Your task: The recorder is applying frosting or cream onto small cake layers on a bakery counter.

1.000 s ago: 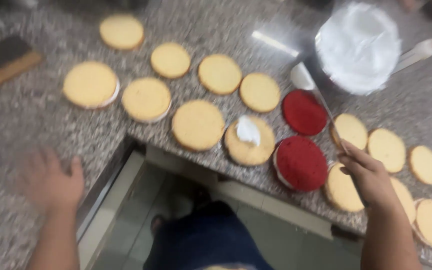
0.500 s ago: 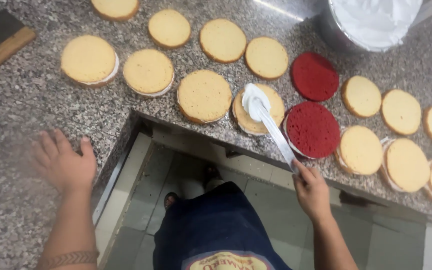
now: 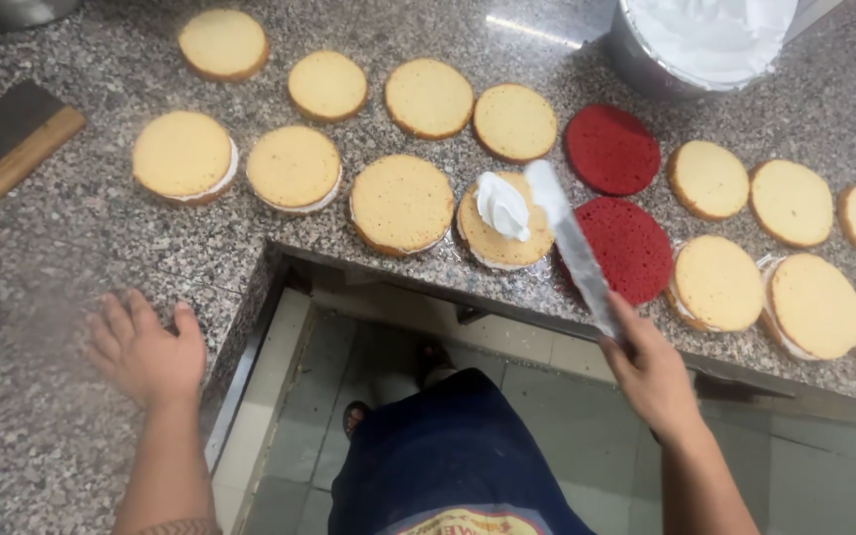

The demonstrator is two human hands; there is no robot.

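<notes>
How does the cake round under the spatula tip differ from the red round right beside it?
The cake round is pale yellow; the red round is deep red. The yellow one carries a dollop of white cream; the red one is bare. The right hand holds the spatula between them. Both lie flat on the granite counter.

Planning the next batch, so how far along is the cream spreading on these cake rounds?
Barely begun. One yellow cake round carries a dollop of white cream, not yet spread. The right hand holds the palette knife beside it; the left hand rests on the granite counter. The other tops, including the red rounds, look bare.
</notes>
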